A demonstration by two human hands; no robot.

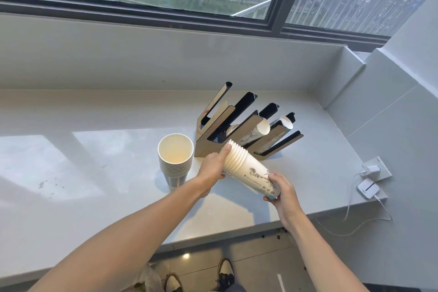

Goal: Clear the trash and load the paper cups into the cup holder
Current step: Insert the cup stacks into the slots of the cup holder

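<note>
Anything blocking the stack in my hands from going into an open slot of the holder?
Nothing visible. The held stack hangs just in front of the cup holder, rims toward it; the two left slots look open. The upright stack stands off to the left.

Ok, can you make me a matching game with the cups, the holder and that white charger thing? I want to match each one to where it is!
Things:
1. held cup stack
2. standing cup stack
3. cup holder
4. white charger

Places:
A. plugged in at the counter's right edge
B. upright on the counter, left of the holder
C. tilted, between the left hand and right hand
D. near the back wall, cups in two slots

Pairs: 1-C, 2-B, 3-D, 4-A
</note>
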